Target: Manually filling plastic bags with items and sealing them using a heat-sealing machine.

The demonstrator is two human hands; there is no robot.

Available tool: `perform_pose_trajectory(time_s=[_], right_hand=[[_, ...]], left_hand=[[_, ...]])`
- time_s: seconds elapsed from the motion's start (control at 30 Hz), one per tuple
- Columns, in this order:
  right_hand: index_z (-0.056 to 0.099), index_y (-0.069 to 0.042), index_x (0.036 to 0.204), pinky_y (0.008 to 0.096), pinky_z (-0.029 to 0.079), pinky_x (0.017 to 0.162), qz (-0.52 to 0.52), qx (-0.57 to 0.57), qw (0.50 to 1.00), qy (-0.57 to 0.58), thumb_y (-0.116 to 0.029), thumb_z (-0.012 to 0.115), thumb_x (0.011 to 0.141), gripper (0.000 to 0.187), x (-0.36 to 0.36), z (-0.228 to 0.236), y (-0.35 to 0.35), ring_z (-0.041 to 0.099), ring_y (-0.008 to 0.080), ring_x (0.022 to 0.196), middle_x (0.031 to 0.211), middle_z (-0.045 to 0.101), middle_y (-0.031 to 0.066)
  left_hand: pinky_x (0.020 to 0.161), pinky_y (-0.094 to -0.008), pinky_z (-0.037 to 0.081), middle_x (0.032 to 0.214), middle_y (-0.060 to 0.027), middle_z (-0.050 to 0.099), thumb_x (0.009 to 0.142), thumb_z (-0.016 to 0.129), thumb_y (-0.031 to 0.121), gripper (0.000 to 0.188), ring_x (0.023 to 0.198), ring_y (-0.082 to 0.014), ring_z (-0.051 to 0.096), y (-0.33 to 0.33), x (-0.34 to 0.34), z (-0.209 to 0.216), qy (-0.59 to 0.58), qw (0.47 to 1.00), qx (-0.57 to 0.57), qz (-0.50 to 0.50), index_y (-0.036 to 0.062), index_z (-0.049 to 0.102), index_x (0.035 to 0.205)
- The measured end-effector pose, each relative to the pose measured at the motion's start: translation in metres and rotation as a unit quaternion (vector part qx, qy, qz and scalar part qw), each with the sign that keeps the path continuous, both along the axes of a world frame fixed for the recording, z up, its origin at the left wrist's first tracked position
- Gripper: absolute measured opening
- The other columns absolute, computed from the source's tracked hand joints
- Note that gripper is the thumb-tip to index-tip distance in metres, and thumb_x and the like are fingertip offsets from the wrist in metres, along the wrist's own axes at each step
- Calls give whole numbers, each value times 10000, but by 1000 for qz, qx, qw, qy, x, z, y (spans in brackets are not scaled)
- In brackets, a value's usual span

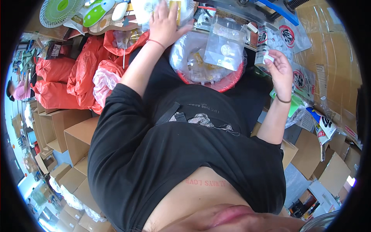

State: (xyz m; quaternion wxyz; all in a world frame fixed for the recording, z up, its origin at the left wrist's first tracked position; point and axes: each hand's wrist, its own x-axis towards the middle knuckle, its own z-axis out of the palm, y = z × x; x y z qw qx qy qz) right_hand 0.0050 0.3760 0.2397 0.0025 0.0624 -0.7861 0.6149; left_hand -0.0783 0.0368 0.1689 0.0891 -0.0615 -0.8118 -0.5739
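Observation:
My left hand [164,24] lies with its fingers spread on a pile of clear plastic pouches [143,9] at the top edge, and nothing shows in its grip. Between thumb and fingers, my right hand [281,69] pinches a small white plastic piece [268,58], perhaps a cap. Many similar white pieces [275,43] fill a container beside that hand. A red basin [228,85] with a clear liner sits at my lap, holding packed pouches with yellow in them [197,63]. One flat, clear pouch [218,57] rests across the basin's right part.
Full red bags [83,73] are stacked on the left. A green fan [58,11] stands at the far left. A metal press frame with a blue bar [280,13] overhangs the far right. Cardboard boxes [79,141] surround me, and a large carton [336,50] stands at the right.

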Motion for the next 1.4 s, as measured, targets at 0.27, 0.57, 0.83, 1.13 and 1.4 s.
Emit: perform_pose_trajectory(time_s=[0.27,0.57,0.83,1.13,1.4], right_hand=[[619,-9,1117,203,453,774,38,150,981,118,-112,627,956,191,-13,-6,-37,577,77,894,993,636,16],[628,-5,1071,217,449,816,64,101,978,170,-201,551,1011,219,-39,16,-73,561,72,901,988,639,1],[622,-9,1099,271,437,878,170,137,972,89,-263,506,1026,288,-24,36,-44,577,150,944,1001,636,53],[580,6,1128,342,432,902,128,536,834,34,-312,513,995,351,-17,13,39,568,328,983,983,587,166],[575,2,1077,309,440,895,158,303,940,27,-188,554,975,217,4,9,49,580,206,991,996,615,78]], left_hand=[[756,-312,524,895,-91,702,868,717,327,304,780,-213,672,-39,34,11,-13,996,-54,-74,97,719,1066],[625,-254,483,715,-33,683,889,718,258,227,621,-98,602,43,70,43,-125,974,-30,-185,37,736,935],[665,-250,522,858,-36,717,904,696,169,202,711,-116,650,72,87,33,-379,808,316,-321,2,701,1018],[840,-297,551,1028,-108,703,897,689,134,337,930,-162,687,63,19,27,-348,833,332,-275,-30,606,1179],[820,-396,523,1189,-208,593,909,658,234,509,999,-314,636,-4,-13,16,127,967,-191,113,13,450,1318]])
